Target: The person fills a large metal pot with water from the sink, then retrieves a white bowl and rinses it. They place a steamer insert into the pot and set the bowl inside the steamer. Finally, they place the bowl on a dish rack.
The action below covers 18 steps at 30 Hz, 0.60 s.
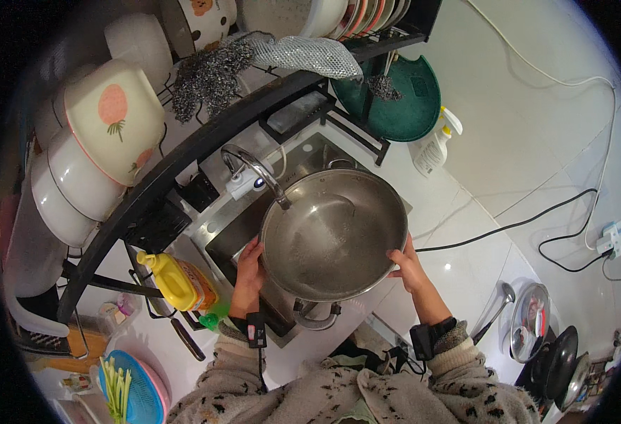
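A wide stainless steel wok is held over the sink by both my hands. My left hand grips its left rim and my right hand grips its right rim, thumb over the edge. One loop handle points towards me, and a second sits at the far side. A curved chrome faucet reaches over the wok's far left edge. Inside the wok the bottom looks wet and shiny; how much water it holds I cannot tell.
A black dish rack with bowls arches over the sink. A yellow detergent bottle and a knife are at left. A spray bottle, green cutting board, ladle and glass lid lie right.
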Available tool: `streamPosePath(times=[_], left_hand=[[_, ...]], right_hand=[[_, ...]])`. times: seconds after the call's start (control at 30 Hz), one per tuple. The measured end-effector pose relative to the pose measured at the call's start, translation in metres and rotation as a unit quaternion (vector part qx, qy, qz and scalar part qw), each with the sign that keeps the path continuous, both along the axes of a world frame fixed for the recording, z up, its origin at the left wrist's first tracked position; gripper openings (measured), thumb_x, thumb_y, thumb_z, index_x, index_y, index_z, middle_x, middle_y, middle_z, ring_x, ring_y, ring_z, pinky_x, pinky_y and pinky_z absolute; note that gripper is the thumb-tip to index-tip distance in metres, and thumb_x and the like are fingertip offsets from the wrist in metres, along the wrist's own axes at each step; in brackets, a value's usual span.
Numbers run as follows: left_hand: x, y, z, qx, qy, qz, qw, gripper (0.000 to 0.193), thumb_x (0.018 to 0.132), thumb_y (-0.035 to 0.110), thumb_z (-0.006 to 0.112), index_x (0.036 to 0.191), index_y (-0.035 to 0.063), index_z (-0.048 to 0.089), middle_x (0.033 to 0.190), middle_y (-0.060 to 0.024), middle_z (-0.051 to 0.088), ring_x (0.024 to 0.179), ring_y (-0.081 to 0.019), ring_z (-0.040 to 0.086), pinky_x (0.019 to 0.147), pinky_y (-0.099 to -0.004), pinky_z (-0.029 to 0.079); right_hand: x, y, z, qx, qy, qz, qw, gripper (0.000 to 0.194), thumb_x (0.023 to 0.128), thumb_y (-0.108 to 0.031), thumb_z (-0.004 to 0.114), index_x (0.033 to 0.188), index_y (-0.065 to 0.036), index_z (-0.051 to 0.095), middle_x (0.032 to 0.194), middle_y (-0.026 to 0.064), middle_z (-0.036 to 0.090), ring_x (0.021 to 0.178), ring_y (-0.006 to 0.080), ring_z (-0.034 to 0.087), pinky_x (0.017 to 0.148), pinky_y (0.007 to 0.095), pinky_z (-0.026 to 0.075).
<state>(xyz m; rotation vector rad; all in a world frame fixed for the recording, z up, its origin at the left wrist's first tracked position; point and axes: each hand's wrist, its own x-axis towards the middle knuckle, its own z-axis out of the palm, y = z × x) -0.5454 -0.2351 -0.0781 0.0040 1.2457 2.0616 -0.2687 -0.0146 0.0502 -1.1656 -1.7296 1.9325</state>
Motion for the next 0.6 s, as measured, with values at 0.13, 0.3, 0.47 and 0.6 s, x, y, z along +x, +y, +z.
streamPosePath(times=[0.13,0.3,0.47,0.6], left_hand=[[0.000,-0.001,0.004,0.005,0.000,-0.012,1.000,0.036,0.089,0.011,0.051,0.123,0.0020,0.045,0.113,-0.0072,0.055,0.101,-0.0198,0.053,0.089,-0.0352,0.042],[0.000,0.000,0.008,0.012,-0.004,-0.015,1.000,0.036,0.088,0.010,0.051,0.123,0.0022,0.044,0.112,-0.0075,0.055,0.100,-0.0198,0.053,0.088,-0.0352,0.043],[-0.002,0.000,0.013,0.002,-0.012,-0.014,1.000,0.036,0.088,0.012,0.051,0.122,0.0027,0.046,0.114,-0.0079,0.054,0.101,-0.0203,0.052,0.088,-0.0353,0.043],[-0.012,0.005,0.015,0.014,-0.029,-0.027,0.999,0.037,0.086,0.016,0.054,0.121,0.0049,0.049,0.116,-0.0072,0.054,0.102,-0.0213,0.052,0.090,-0.0358,0.041]], right_hand=[[0.000,-0.001,0.003,-0.005,-0.005,0.005,1.000,0.086,0.067,-0.034,0.057,0.140,-0.022,0.013,0.129,0.0098,0.039,0.110,0.0267,0.044,0.069,0.0406,0.048],[-0.001,0.001,0.002,-0.014,0.000,0.010,1.000,0.091,0.067,-0.030,0.058,0.141,-0.027,0.006,0.132,0.0097,0.036,0.111,0.0310,0.043,0.066,0.0423,0.046],[0.000,0.002,0.001,-0.016,0.003,0.015,1.000,0.090,0.066,-0.031,0.058,0.141,-0.027,0.007,0.132,0.0101,0.036,0.111,0.0311,0.043,0.066,0.0425,0.046],[0.000,0.000,0.002,-0.013,0.007,0.008,1.000,0.090,0.066,-0.032,0.058,0.141,-0.027,0.008,0.131,0.0102,0.037,0.110,0.0307,0.044,0.066,0.0418,0.047]])
